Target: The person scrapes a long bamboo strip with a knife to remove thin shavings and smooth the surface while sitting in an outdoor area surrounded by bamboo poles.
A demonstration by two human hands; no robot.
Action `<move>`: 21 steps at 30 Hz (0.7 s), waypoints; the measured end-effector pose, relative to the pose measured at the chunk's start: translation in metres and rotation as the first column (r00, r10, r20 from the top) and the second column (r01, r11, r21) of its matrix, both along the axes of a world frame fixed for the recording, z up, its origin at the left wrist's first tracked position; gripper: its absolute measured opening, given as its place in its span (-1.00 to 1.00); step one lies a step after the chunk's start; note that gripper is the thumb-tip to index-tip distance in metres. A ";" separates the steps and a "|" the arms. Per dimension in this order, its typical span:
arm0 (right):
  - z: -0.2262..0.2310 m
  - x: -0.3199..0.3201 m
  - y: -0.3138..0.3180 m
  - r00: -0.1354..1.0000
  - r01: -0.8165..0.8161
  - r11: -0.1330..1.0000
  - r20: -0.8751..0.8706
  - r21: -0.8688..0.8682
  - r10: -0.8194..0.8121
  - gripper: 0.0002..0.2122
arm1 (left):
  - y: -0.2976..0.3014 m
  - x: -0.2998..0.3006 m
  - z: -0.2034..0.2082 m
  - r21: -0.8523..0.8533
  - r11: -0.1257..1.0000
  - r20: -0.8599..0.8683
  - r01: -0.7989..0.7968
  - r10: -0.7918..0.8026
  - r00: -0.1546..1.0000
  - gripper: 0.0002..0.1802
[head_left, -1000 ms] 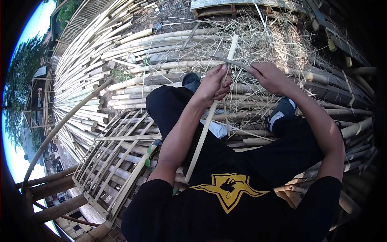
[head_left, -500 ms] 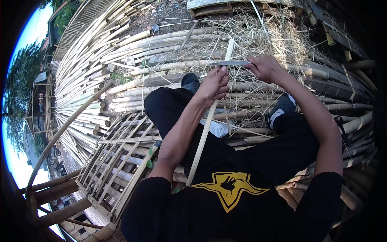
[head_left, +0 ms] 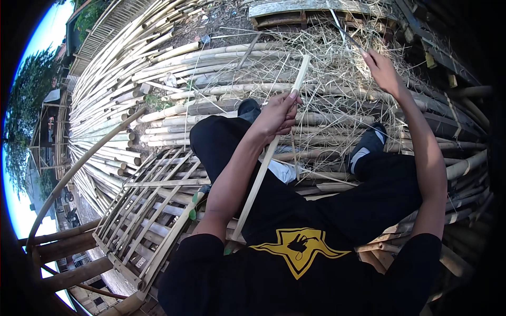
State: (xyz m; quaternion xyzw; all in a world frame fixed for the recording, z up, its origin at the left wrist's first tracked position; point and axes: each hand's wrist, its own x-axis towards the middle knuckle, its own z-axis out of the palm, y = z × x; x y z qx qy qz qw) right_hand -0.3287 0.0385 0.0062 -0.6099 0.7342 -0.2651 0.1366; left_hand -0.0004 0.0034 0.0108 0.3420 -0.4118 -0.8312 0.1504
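Note:
My left hand (head_left: 278, 113) is closed around a long, pale bamboo strip (head_left: 258, 191). The strip slants from my lap, beside my shirt, up past my fist, and its free end points away from me. Farther out to the right, my right hand (head_left: 381, 71) grips a knife (head_left: 353, 40) by its handle, which the fingers mostly hide. The thin blade points away and to the left, over the shavings and apart from the strip.
Loose bamboo shavings (head_left: 337, 68) cover the ground ahead. Many bamboo poles (head_left: 174, 108) lie stacked ahead and to the left. A slatted bamboo lattice (head_left: 153, 210) stands by my left arm. A wooden pallet (head_left: 321, 7) lies at the far side.
The knife has left the strip beside my left hand; my right hand has swung it away and to the right. My left hand still holds the strip in nearly the same place.

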 end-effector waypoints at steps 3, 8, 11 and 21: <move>0.031 0.079 0.012 0.983 -0.148 0.976 0.135 0.161 0.127 -0.60 | 0.005 -0.005 -0.005 -0.049 0.999 0.071 0.018 -0.015 0.997 -0.71; 0.004 0.102 0.024 0.932 -0.363 0.910 0.075 0.199 0.355 -0.64 | 0.007 -0.017 -0.010 -0.180 0.984 0.140 0.001 0.025 0.990 -0.71; -0.006 0.102 0.025 0.926 -0.378 0.911 0.072 0.163 0.371 -0.66 | 0.008 -0.017 -0.011 -0.155 0.988 0.168 -0.012 0.039 0.985 -0.71; -0.045 0.061 -0.005 0.883 -0.414 0.907 -0.207 0.074 0.420 -0.69 | 0.010 -0.017 -0.024 -0.328 0.944 0.264 0.044 0.047 0.963 -0.71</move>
